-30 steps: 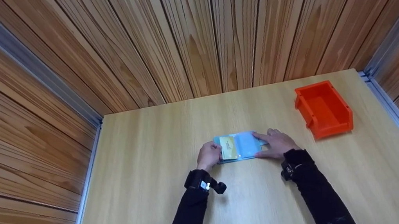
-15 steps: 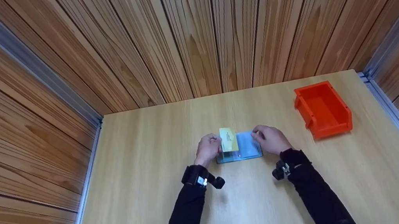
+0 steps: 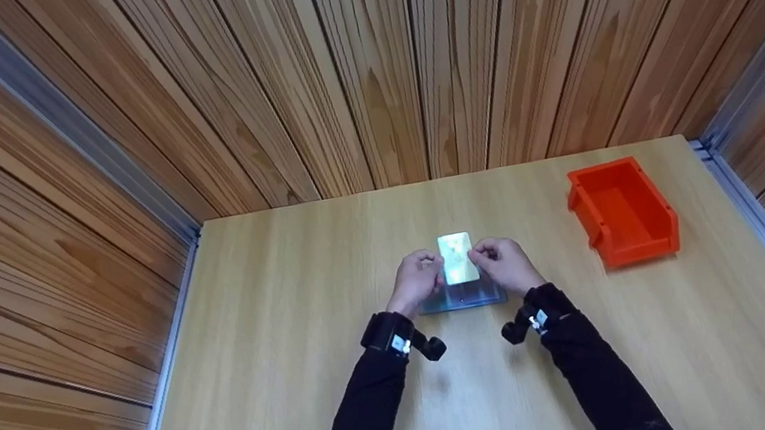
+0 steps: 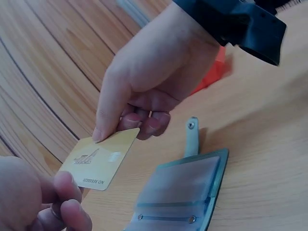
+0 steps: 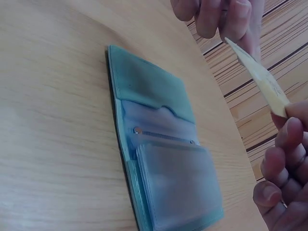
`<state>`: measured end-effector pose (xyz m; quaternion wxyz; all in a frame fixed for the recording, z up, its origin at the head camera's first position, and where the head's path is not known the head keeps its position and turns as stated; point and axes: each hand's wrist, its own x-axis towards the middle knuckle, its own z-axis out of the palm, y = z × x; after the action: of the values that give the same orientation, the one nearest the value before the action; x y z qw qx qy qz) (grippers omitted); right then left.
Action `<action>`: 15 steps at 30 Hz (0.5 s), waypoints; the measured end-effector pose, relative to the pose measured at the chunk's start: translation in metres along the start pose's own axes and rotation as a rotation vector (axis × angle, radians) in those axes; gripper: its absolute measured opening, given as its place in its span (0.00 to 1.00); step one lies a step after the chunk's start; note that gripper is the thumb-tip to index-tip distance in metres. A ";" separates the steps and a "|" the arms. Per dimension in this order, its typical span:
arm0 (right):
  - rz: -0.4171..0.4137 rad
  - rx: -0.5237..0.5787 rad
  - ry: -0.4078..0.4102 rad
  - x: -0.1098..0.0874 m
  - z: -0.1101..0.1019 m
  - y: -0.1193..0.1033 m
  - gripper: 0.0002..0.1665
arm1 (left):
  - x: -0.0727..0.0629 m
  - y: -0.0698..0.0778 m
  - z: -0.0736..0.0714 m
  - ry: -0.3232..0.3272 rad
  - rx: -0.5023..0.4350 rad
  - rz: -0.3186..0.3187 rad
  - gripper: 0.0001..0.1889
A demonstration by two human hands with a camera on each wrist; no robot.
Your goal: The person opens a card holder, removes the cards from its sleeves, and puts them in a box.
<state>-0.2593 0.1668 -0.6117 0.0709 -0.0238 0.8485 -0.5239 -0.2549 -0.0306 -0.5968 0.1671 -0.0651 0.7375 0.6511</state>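
Yellow card (image 3: 458, 257), held between hands (image 3: 416, 282) (image 3: 509, 266) — open teal wallet (image 5: 166, 149) below, orange bin (image 3: 636, 250)

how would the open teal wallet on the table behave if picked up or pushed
The open teal wallet would probably fold at its middle when lifted by one side, as it lies opened like a book. Its translucent sleeves look thin, so they may flap. Lying flat, it would likely slide rather than tip.

The card (image 4: 102, 161) is yellow, the wallet (image 5: 156, 86) teal.
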 end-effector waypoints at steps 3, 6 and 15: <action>0.007 0.007 0.008 0.000 -0.001 0.001 0.11 | 0.000 -0.002 0.001 -0.007 0.019 0.009 0.07; -0.009 0.004 0.016 -0.001 -0.002 0.003 0.11 | 0.000 -0.002 -0.001 -0.014 0.066 0.020 0.06; 0.059 0.004 0.039 -0.002 -0.017 -0.001 0.11 | 0.004 -0.003 -0.019 0.139 0.506 0.129 0.10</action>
<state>-0.2599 0.1820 -0.6035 0.0695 0.0116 0.8490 -0.5237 -0.2612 -0.0492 -0.5991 0.0852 -0.0188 0.8891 0.4493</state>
